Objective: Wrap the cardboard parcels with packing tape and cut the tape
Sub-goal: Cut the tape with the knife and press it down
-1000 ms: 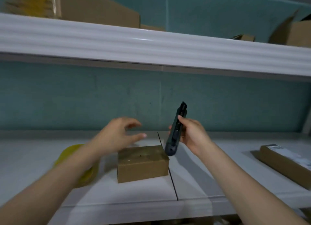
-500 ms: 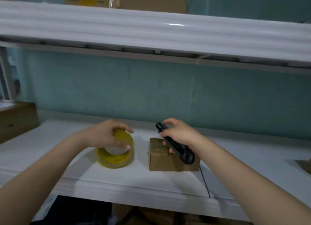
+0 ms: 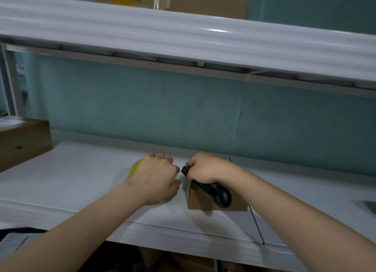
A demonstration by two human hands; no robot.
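Left hand (image 3: 154,176), gripping tape roll (image 3: 135,169), has neared right hand (image 3: 205,168) gripping knife (image 3: 215,192).

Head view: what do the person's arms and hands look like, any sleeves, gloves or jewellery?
Both bare. The left hand and right hand wear no gloves; no ring, watch or band shows. The left arm and right arm are uncovered to the frame edge, no sleeve in sight.

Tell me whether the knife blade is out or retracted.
Cannot tell. The right hand grips the black knife; its front end, beside the left hand holding the tape roll, is too blurred to show a blade.
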